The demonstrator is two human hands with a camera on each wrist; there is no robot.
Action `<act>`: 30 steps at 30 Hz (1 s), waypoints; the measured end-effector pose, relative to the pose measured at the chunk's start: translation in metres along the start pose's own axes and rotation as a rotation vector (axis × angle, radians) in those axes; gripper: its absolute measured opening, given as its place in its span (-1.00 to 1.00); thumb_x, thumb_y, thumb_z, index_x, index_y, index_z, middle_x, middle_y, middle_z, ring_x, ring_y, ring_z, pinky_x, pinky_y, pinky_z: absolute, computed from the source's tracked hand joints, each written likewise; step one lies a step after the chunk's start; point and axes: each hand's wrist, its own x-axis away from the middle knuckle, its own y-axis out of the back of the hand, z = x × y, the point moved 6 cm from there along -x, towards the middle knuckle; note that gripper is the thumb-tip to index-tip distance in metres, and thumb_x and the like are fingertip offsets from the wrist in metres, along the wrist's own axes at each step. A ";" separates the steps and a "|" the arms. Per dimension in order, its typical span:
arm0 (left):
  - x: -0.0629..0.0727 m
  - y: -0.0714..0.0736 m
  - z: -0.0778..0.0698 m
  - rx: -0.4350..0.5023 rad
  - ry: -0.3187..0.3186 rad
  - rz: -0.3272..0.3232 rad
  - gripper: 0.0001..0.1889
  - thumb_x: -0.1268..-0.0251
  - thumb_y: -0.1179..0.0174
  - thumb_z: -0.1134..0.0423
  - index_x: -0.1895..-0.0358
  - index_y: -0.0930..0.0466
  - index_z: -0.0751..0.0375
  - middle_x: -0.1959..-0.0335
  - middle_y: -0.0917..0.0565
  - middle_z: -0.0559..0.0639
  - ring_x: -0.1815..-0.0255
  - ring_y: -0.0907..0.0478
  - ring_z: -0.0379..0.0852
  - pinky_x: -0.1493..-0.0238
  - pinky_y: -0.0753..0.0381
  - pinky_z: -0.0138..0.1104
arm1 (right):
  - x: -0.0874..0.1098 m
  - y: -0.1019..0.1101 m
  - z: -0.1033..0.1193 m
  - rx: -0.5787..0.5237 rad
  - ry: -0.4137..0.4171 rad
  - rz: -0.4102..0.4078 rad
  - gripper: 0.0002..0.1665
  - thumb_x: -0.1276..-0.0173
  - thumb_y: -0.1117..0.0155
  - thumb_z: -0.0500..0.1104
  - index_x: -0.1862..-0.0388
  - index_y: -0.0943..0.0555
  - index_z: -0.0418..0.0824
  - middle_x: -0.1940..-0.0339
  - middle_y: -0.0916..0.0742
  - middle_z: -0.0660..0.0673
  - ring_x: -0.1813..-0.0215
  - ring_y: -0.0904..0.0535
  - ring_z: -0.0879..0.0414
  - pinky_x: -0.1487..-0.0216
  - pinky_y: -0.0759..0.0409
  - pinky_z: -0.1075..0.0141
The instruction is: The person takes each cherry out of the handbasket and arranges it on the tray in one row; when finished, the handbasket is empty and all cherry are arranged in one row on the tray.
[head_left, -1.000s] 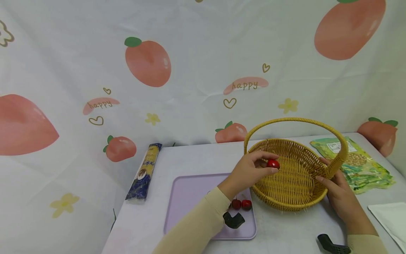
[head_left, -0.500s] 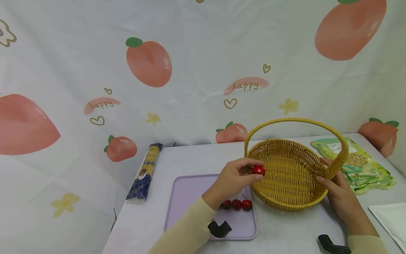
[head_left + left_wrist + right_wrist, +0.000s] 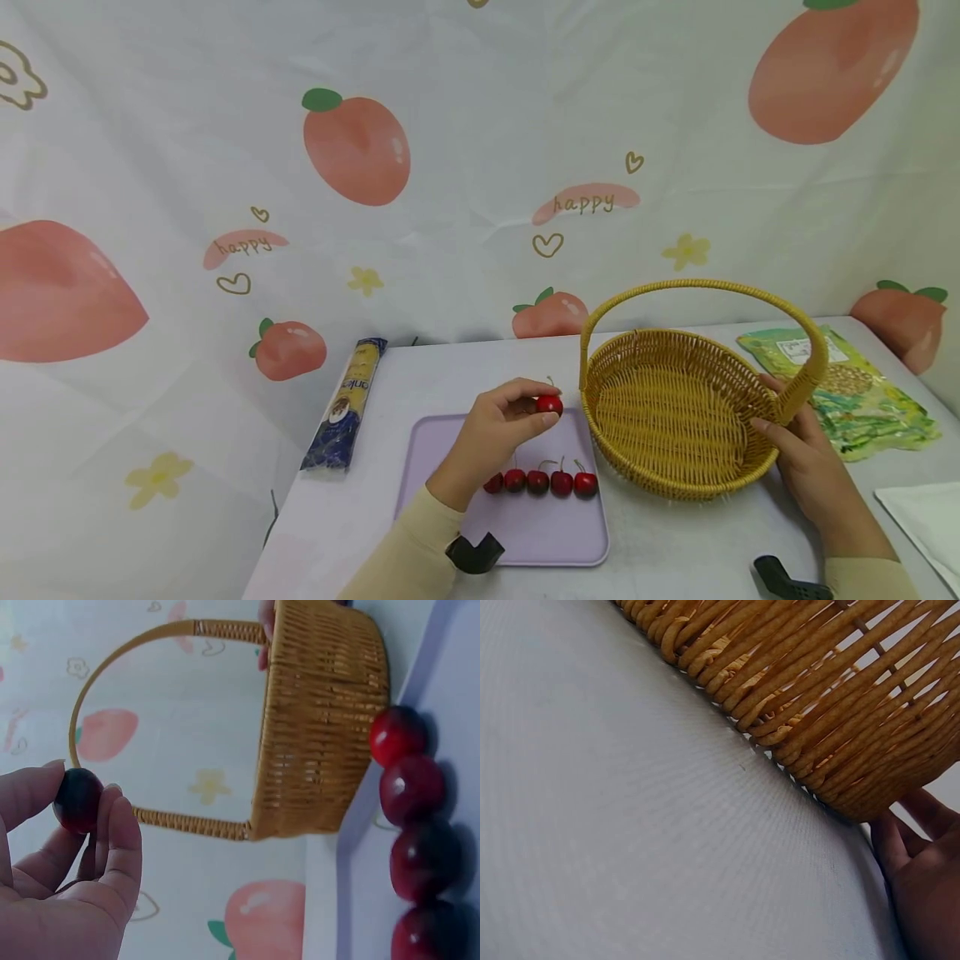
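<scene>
My left hand [image 3: 483,437] pinches a dark red cherry [image 3: 550,406] between thumb and fingertips, raised over the far part of a lilac tray [image 3: 540,537]. Across that tray runs a row of several cherries [image 3: 537,482] with stems up, the leftmost partly behind the left wrist. To the right stands a golden wicker basket [image 3: 678,425] with a tall arched handle. My right hand [image 3: 810,471] holds the basket's right side near the handle's base, thumb over the rim. In the left wrist view the pinched cherry [image 3: 78,800] shows well apart from the basket.
A blue and yellow food packet [image 3: 345,404] lies left of the tray. Behind the basket's right side lies a green printed bag [image 3: 847,387]. A white cloth or sheet [image 3: 926,517] sits at the right edge. A fruit-patterned curtain [image 3: 450,167] hangs behind the table.
My left hand has moved left with the cherry, from over the basket to over the tray. More of the cherry row now shows. The right hand stays on the basket.
</scene>
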 end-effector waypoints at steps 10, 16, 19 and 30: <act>0.027 0.035 0.015 -0.002 0.051 -0.080 -0.67 -0.48 -0.44 0.38 -0.24 -0.75 0.25 -0.09 -0.73 0.15 -0.04 -0.70 0.05 -0.08 -0.72 -0.26 | 0.000 0.000 0.000 -0.006 0.014 0.003 -0.20 -0.79 0.00 -0.29 -0.85 -0.10 0.16 -0.73 -0.08 0.00 -0.63 -0.02 0.19 -0.43 0.01 0.53; 0.042 0.051 0.028 -0.026 0.084 -0.107 -0.65 -0.48 -0.42 0.40 -0.27 -0.73 0.25 -0.10 -0.72 0.16 -0.06 -0.67 0.06 -0.08 -0.72 -0.28 | -0.001 0.001 -0.001 -0.007 0.012 0.007 -0.20 -0.79 0.00 -0.28 -0.85 -0.10 0.18 -0.73 -0.08 0.02 -0.63 -0.03 0.20 -0.43 0.00 0.54; 0.049 0.056 0.034 -0.023 0.105 -0.123 -0.63 -0.48 -0.42 0.41 -0.29 -0.71 0.26 -0.11 -0.72 0.17 -0.06 -0.65 0.08 -0.08 -0.71 -0.28 | -0.001 0.001 -0.001 -0.009 0.018 0.010 -0.20 -0.79 0.00 -0.29 -0.85 -0.10 0.17 -0.72 -0.09 0.01 -0.62 -0.05 0.20 -0.41 -0.03 0.55; 0.075 0.077 0.064 0.031 0.191 -0.210 -0.47 -0.42 -0.45 0.46 -0.40 -0.56 0.42 -0.21 -0.68 0.31 -0.10 -0.66 0.06 -0.14 -0.69 -0.28 | -0.001 0.000 0.001 -0.016 0.017 0.010 -0.20 -0.79 0.01 -0.30 -0.85 -0.10 0.15 -0.73 -0.07 0.02 -0.63 -0.02 0.19 -0.43 0.00 0.54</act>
